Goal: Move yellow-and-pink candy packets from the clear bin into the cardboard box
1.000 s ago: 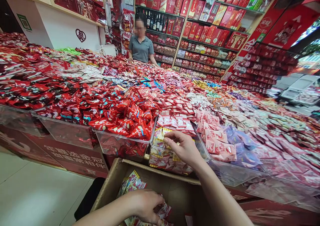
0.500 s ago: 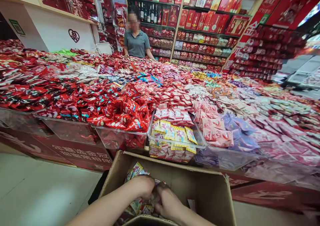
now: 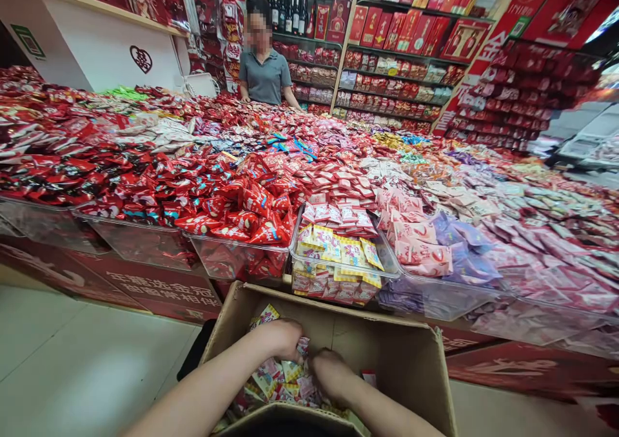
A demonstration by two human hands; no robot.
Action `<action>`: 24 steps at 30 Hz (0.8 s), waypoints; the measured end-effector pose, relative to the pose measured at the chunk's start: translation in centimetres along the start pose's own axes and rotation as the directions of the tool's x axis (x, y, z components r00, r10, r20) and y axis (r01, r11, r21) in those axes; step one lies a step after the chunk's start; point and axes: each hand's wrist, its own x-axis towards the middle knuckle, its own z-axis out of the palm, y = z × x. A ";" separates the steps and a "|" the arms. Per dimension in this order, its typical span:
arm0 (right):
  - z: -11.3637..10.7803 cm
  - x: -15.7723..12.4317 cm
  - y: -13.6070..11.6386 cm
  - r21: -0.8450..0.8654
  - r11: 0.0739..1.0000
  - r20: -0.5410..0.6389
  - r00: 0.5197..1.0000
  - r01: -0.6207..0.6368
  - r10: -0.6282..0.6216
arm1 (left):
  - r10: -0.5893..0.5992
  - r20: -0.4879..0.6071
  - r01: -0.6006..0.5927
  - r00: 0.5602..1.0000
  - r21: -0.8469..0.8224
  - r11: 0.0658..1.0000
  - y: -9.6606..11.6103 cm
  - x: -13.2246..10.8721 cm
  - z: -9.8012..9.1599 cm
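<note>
Both my hands are down inside an open cardboard box at the bottom of the view. My left hand is curled over a heap of small wrapped candy packets in the box. My right hand is beside it, fingers bent down into the same packets; what each hand grips is hidden. Just beyond the box stands a clear plastic bin holding yellow and pink candy packets.
A long display of clear bins heaped with red packets, pink packets and purple packets fills the middle. A person in a grey shirt stands behind it. Shelves of red boxes line the back. Pale floor lies to the left.
A second ago my right hand was up at the clear bin of yellow packets; it has come down into the box beside my left hand. Both now dig in the packets.
</note>
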 end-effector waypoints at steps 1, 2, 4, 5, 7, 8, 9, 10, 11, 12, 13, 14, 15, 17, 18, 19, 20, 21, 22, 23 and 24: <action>-0.9 -0.3 -0.4 -0.019 1.000 -0.016 1.000 0.021 -0.021 | 0.019 0.002 -0.019 1.000 -0.010 1.000 -0.2 0.0 -0.1; -2.0 -0.7 -0.8 -0.042 0.998 -0.039 0.998 0.049 -0.051 | 0.041 0.000 -0.041 0.999 -0.028 0.999 -0.4 -0.1 -0.3; -4.5 -1.8 -1.9 -0.050 0.992 -0.133 0.983 0.117 -0.123 | 0.087 -0.015 -0.088 0.996 -0.089 0.992 -0.5 -0.4 -0.9; -5.7 -2.4 -2.4 -0.017 0.989 -0.210 0.967 0.145 -0.146 | 0.111 -0.025 -0.113 0.994 -0.127 0.985 -0.5 -0.6 -1.2; -7.9 -3.7 -3.1 0.135 0.975 -0.385 0.916 0.174 -0.110 | 0.165 -0.051 -0.172 0.985 -0.212 0.962 -0.1 -1.0 -1.7; -8.7 -4.2 -3.3 0.237 0.954 -0.459 0.887 0.183 -0.056 | 0.202 -0.068 -0.213 0.977 -0.267 0.940 0.2 -1.1 -1.8; -9.3 -4.6 -3.3 0.341 0.921 -0.512 0.859 0.188 0.014 | 0.248 -0.091 -0.264 0.964 -0.340 0.902 0.5 -1.2 -1.9; -9.7 -4.9 -3.2 0.437 0.879 -0.539 0.838 0.189 0.088 | 0.295 -0.123 -0.319 0.947 -0.427 0.846 0.9 -1.2 -1.8; -9.9 -5.1 -3.0 0.521 0.831 -0.549 0.822 0.192 0.154 | 0.334 -0.162 -0.368 0.929 -0.520 0.771 1.3 -1.2 -1.6; -10.0 -5.3 -2.7 0.593 0.779 -0.547 0.811 0.201 0.207 | 0.363 -0.195 -0.402 0.911 -0.612 0.681 1.7 -1.1 -1.5; -9.9 -5.4 -2.4 0.658 0.722 -0.536 0.806 0.213 0.251 | 0.384 -0.216 -0.417 0.898 -0.697 0.583 2.1 -1.0 -1.3; -9.8 -5.5 -2.1 0.718 0.657 -0.520 0.804 0.228 0.289 | 0.397 -0.233 -0.419 0.888 -0.769 0.483 2.4 -0.9 -1.1; -9.7 -5.5 -1.8 0.775 0.581 -0.501 0.802 0.248 0.326 | 0.405 -0.245 -0.408 0.881 -0.827 0.387 2.6 -0.8 -1.0; -9.5 -5.7 -1.4 0.868 0.404 -0.448 0.806 0.289 0.386 | 0.414 -0.247 -0.359 0.876 -0.907 0.219 2.8 -0.7 -1.0; -9.4 -5.7 -1.2 0.897 0.322 -0.420 0.812 0.303 0.405 | 0.408 -0.245 -0.334 0.880 -0.928 0.163 2.8 -0.7 -1.1; -9.4 -5.8 -1.1 0.915 0.257 -0.396 0.819 0.312 0.415 | 0.389 -0.245 -0.316 0.888 -0.940 0.130 2.8 -0.7 -1.1; -9.4 -5.8 -1.1 0.924 0.215 -0.380 0.826 0.316 0.417 | 0.364 -0.242 -0.302 0.899 -0.946 0.117 2.8 -0.7 -1.2; -9.4 -5.9 -1.1 0.928 0.193 -0.371 0.828 0.318 0.419 | 0.336 -0.243 -0.296 0.910 -0.948 0.117 2.8 -0.6 -1.2; -9.4 -5.9 -1.1 0.929 0.185 -0.369 0.828 0.320 0.422 | 0.308 -0.248 -0.297 0.919 -0.947 0.122 2.8 -0.6 -1.2; -9.3 -5.9 -1.1 0.928 0.184 -0.372 0.823 0.323 0.429 | 0.286 -0.256 -0.301 0.923 -0.945 0.126 2.9 -0.6 -1.1; -9.3 -5.9 -1.2 0.927 0.187 -0.375 0.818 0.326 0.436 | 0.271 -0.261 -0.303 0.926 -0.944 0.127 3.0 -0.5 -1.1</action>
